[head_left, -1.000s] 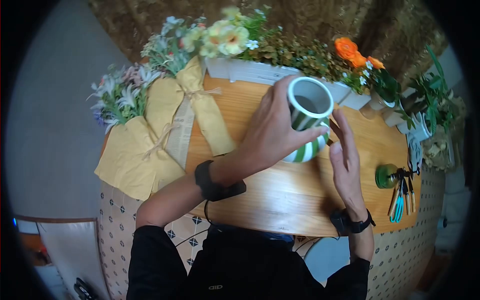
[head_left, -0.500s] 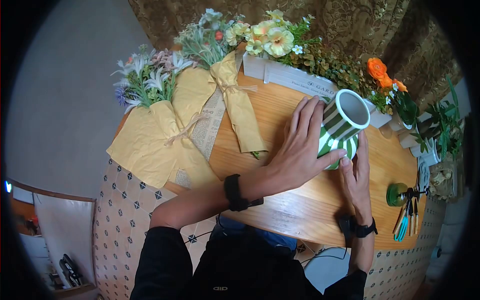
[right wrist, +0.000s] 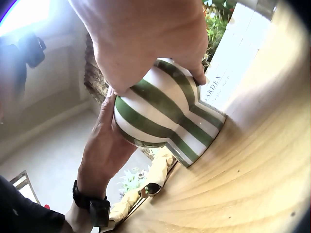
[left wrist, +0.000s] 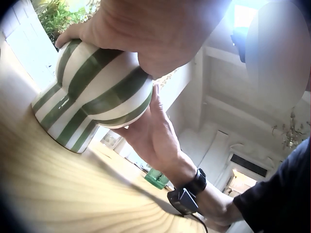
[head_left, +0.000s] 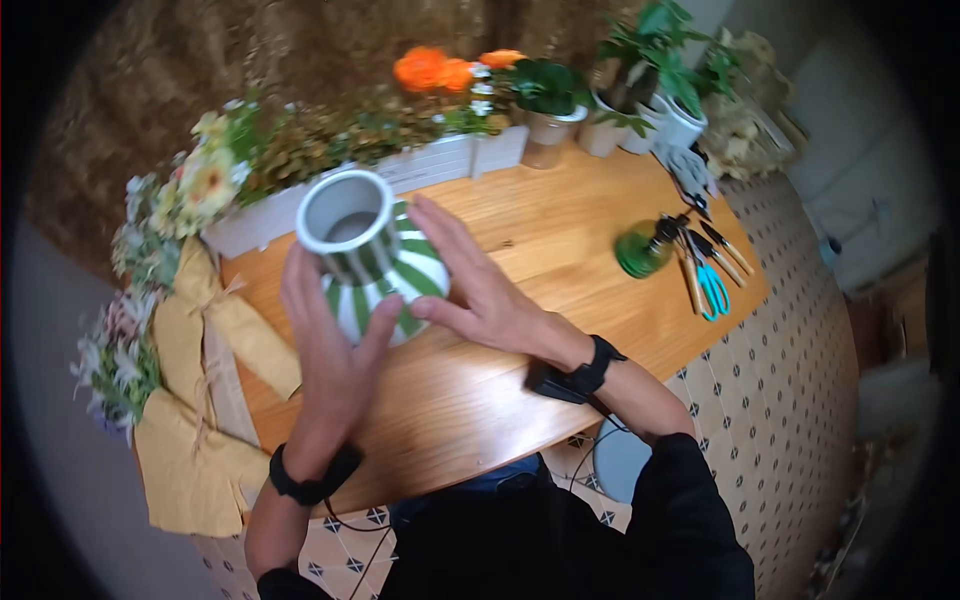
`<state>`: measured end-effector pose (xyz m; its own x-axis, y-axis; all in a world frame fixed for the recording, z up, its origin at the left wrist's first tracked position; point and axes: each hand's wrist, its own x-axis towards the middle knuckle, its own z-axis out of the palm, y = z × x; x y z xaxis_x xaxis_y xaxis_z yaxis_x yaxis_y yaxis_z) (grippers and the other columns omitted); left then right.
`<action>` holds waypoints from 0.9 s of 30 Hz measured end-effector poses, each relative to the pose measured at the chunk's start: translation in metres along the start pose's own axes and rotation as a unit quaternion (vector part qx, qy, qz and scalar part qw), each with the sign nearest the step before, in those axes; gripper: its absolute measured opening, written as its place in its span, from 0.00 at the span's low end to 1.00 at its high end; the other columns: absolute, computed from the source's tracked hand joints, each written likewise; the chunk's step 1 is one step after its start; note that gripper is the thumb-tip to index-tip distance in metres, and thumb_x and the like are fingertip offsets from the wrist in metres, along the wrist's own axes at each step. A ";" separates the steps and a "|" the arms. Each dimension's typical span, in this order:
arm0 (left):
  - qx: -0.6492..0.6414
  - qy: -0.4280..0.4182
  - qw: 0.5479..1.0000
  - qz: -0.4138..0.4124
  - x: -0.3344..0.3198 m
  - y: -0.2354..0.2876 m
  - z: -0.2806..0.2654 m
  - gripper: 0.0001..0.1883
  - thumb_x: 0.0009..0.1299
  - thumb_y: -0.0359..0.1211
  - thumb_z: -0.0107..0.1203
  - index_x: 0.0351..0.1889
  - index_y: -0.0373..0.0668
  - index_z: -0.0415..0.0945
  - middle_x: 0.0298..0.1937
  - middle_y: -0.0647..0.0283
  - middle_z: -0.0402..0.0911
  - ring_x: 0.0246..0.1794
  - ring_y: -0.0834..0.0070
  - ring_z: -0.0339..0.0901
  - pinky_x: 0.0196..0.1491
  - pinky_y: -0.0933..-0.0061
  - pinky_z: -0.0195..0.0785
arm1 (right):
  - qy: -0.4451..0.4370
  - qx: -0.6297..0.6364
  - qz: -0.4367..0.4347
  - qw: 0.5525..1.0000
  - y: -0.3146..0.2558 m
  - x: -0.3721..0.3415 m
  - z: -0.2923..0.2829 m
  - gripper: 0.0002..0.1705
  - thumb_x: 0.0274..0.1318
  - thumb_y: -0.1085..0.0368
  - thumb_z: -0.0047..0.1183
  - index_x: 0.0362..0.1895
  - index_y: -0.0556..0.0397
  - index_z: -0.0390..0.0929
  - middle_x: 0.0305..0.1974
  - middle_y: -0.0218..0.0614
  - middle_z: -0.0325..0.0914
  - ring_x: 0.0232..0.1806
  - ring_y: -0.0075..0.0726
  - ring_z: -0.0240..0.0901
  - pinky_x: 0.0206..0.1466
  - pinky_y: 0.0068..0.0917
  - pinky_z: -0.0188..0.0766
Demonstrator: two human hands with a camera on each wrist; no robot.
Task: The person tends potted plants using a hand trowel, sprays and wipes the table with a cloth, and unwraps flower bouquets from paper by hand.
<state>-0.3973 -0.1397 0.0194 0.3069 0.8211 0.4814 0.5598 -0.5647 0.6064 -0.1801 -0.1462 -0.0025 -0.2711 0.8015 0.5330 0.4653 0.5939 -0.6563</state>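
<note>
A green-and-white striped ceramic vase (head_left: 410, 272) with a wide round mouth stands on the wooden table between both hands. My left hand (head_left: 335, 345) grips its left side, the thumb lying across the front of the bulge. On the opposite side my right hand (head_left: 482, 292) holds the bulge, thumb toward the front and fingers along the far side. The left wrist view shows the flared foot of the vase (left wrist: 65, 119) down at the tabletop, with the hands around the rounded upper part. Inside the mouth only the grey inner wall shows.
Paper-wrapped bouquets (head_left: 195, 465) lie along the left edge. A white planter box (head_left: 430, 172) with flowers stands behind the vase, and potted plants (head_left: 550, 130) continue to the right. A green glass spray bottle (head_left: 640, 250) and turquoise-handled scissors (head_left: 712, 290) lie at the right.
The head view has swung to the right. The right hand, apart from the vase's side at first, now lies against it. Both hands have shifted around the bulge.
</note>
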 end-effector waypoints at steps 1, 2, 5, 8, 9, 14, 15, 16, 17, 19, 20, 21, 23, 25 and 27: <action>0.002 0.003 1.000 -0.004 0.000 0.001 -0.001 0.49 0.67 0.45 0.67 0.76 0.27 0.50 0.74 0.39 0.54 0.75 0.46 0.55 0.75 0.50 0.47 | -0.005 0.020 0.006 1.000 -0.001 -0.001 0.001 0.51 0.64 0.48 0.61 0.79 0.57 0.49 0.79 0.60 0.41 0.80 0.63 0.43 0.79 0.44 0.50; 0.005 0.008 1.000 -0.010 -0.001 0.002 -0.001 0.49 0.67 0.44 0.67 0.76 0.27 0.49 0.74 0.39 0.54 0.75 0.46 0.55 0.75 0.50 0.47 | -0.012 0.042 0.010 0.999 -0.001 -0.001 0.001 0.51 0.64 0.46 0.60 0.79 0.57 0.48 0.79 0.59 0.40 0.80 0.64 0.44 0.78 0.45 0.52; -0.031 -0.009 0.999 -0.030 -0.001 0.000 -0.005 0.52 0.64 0.46 0.70 0.77 0.29 0.49 0.74 0.42 0.54 0.75 0.49 0.56 0.75 0.52 0.50 | -0.017 0.087 0.033 0.996 -0.004 -0.003 -0.001 0.52 0.63 0.48 0.62 0.81 0.49 0.47 0.81 0.54 0.41 0.82 0.57 0.40 0.81 0.45 0.46; -0.022 -0.018 0.999 -0.021 -0.004 0.006 -0.012 0.53 0.63 0.43 0.71 0.78 0.31 0.48 0.75 0.43 0.54 0.76 0.50 0.54 0.76 0.53 0.48 | 0.007 0.038 0.059 0.998 -0.024 -0.017 -0.012 0.48 0.62 0.56 0.64 0.80 0.49 0.52 0.79 0.53 0.47 0.79 0.55 0.49 0.76 0.44 0.59; 0.006 -0.018 1.000 -0.016 -0.007 0.008 -0.015 0.53 0.63 0.42 0.71 0.78 0.31 0.48 0.76 0.43 0.53 0.77 0.50 0.53 0.77 0.54 0.48 | 0.022 0.018 0.070 0.997 -0.031 -0.028 -0.019 0.45 0.62 0.59 0.64 0.78 0.50 0.56 0.78 0.52 0.51 0.78 0.54 0.54 0.73 0.43 0.65; -0.006 0.033 0.998 0.055 -0.068 0.021 -0.046 0.43 0.67 0.31 0.64 0.76 0.31 0.53 0.77 0.40 0.54 0.79 0.45 0.53 0.77 0.49 0.50 | 0.339 -0.196 0.220 0.893 -0.031 -0.113 -0.113 0.20 0.61 0.65 0.63 0.55 0.56 0.74 0.50 0.37 0.77 0.48 0.30 0.76 0.43 0.25 0.78; 0.007 -0.001 0.997 0.072 -0.081 0.022 -0.051 0.39 0.67 0.31 0.62 0.74 0.31 0.56 0.75 0.40 0.59 0.76 0.44 0.57 0.76 0.48 0.53 | 0.341 -0.270 0.242 0.867 -0.019 -0.123 -0.140 0.29 0.60 0.60 0.66 0.61 0.56 0.71 0.54 0.39 0.75 0.51 0.32 0.73 0.46 0.26 0.77; 0.019 -0.037 0.995 0.089 -0.089 0.023 -0.053 0.35 0.68 0.30 0.61 0.72 0.32 0.60 0.73 0.40 0.63 0.74 0.42 0.62 0.74 0.47 0.55 | 0.340 -0.284 0.262 0.857 0.005 -0.136 -0.165 0.37 0.58 0.55 0.69 0.66 0.57 0.68 0.57 0.41 0.74 0.55 0.35 0.72 0.46 0.30 0.77; 0.014 -0.044 0.995 0.088 -0.093 0.025 -0.050 0.35 0.68 0.30 0.61 0.72 0.32 0.60 0.73 0.40 0.63 0.74 0.42 0.62 0.74 0.47 0.55 | 0.334 -0.268 0.298 0.853 0.014 -0.136 -0.182 0.43 0.56 0.52 0.70 0.69 0.58 0.66 0.61 0.46 0.72 0.54 0.37 0.74 0.46 0.32 0.77; -0.028 -0.103 0.989 0.101 -0.099 0.029 -0.038 0.27 0.75 0.32 0.55 0.71 0.39 0.63 0.72 0.43 0.66 0.72 0.46 0.65 0.70 0.52 0.64 | 0.281 -0.249 0.354 0.857 0.035 -0.132 -0.208 0.38 0.57 0.50 0.69 0.63 0.62 0.72 0.58 0.50 0.76 0.47 0.36 0.78 0.45 0.32 0.78; -0.035 -0.104 0.988 0.105 -0.100 0.029 -0.031 0.24 0.74 0.30 0.56 0.68 0.38 0.66 0.69 0.42 0.70 0.69 0.47 0.69 0.66 0.53 0.68 | 0.282 -0.251 0.351 0.857 0.033 -0.124 -0.212 0.38 0.57 0.50 0.69 0.63 0.62 0.72 0.58 0.50 0.76 0.47 0.36 0.78 0.45 0.32 0.78; -0.034 -0.100 0.989 0.107 -0.101 0.029 -0.027 0.24 0.74 0.30 0.56 0.68 0.38 0.66 0.69 0.42 0.70 0.69 0.47 0.69 0.66 0.53 0.68 | 0.218 -0.241 0.372 0.870 0.028 -0.112 -0.214 0.35 0.58 0.50 0.68 0.58 0.64 0.75 0.53 0.50 0.79 0.43 0.37 0.80 0.45 0.32 0.78; -0.036 -0.115 0.988 0.102 -0.103 0.029 -0.023 0.21 0.72 0.27 0.57 0.63 0.37 0.69 0.67 0.43 0.72 0.66 0.47 0.72 0.65 0.53 0.69 | 0.152 -0.230 0.389 0.879 0.027 -0.103 -0.213 0.32 0.59 0.49 0.67 0.54 0.67 0.78 0.49 0.50 0.82 0.40 0.37 0.82 0.45 0.33 0.79; -0.034 -0.105 0.989 0.103 -0.106 0.023 -0.021 0.22 0.69 0.24 0.59 0.61 0.37 0.70 0.66 0.42 0.72 0.65 0.46 0.73 0.65 0.53 0.69 | 0.166 -0.250 0.358 0.884 0.031 -0.101 -0.210 0.29 0.60 0.51 0.66 0.47 0.68 0.80 0.41 0.47 0.84 0.39 0.38 0.83 0.46 0.34 0.79; -0.034 -0.101 0.989 0.103 -0.115 0.014 -0.019 0.24 0.65 0.20 0.61 0.60 0.37 0.72 0.64 0.42 0.73 0.64 0.45 0.74 0.65 0.52 0.70 | 0.148 -0.277 0.348 0.883 0.032 -0.101 -0.212 0.28 0.58 0.52 0.66 0.48 0.68 0.80 0.41 0.48 0.84 0.41 0.40 0.84 0.46 0.35 0.79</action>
<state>-0.4398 -0.2431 -0.0152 0.5606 0.6846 0.4660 0.4195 -0.7199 0.5530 0.0408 -0.2231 0.0360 0.4376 0.8567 0.2730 0.7953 -0.2271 -0.5620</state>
